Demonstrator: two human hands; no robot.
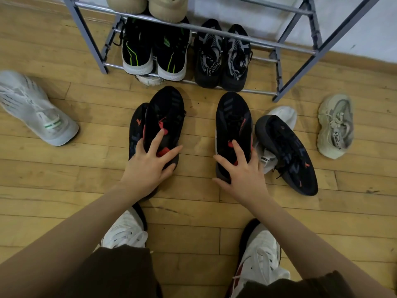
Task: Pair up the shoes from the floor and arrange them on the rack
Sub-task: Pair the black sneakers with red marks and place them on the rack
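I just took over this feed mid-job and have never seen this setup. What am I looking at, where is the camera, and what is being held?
No machine here: a person wears one camera on the head, looking down at their own arms and feet. The left hand grips a black shoe with red accents; the right hand grips its match. Both shoes are at the wooden floor. The metal rack holds a black-and-green pair, a grey-patterned pair and a beige pair. Loose nearby: a white shoe, a dark shoe, a cream shoe.
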